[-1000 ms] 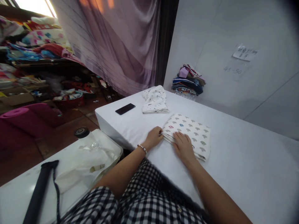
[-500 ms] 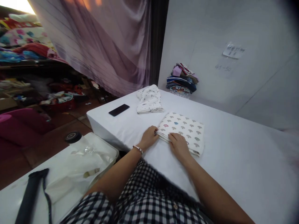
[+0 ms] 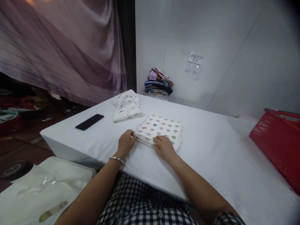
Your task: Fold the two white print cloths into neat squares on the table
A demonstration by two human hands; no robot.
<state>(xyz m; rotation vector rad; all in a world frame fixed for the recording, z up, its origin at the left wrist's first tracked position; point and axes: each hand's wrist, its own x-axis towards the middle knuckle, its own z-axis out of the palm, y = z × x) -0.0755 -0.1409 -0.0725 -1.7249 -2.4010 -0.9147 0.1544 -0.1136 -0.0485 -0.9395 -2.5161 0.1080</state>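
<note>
A folded white cloth [image 3: 161, 126] with grey mushroom prints, plus a few red, blue and green ones, lies flat on the white-covered table [image 3: 206, 162]. My left hand [image 3: 126, 142], a bracelet at its wrist, pinches the cloth's near left corner. Along the near folded edge, my right hand [image 3: 164, 147] grips with its fingers curled over the top; its thumb is mostly hidden. Behind the cloth, to the left, rests a second white cloth [image 3: 127, 106] with small prints, partly folded and bunched at its far end. Neither hand touches it.
A black phone [image 3: 89, 122] lies on the left of the table. A red plastic basket [image 3: 278, 140] stands at the right. Folded fabrics [image 3: 158, 82] are stacked by the wall. A lower white surface [image 3: 47, 184] with clear plastic sits at my left.
My view has turned to the right, bringing the red basket into sight. Both hands stay at the near edge of the mushroom-print cloth, which looks much the same.
</note>
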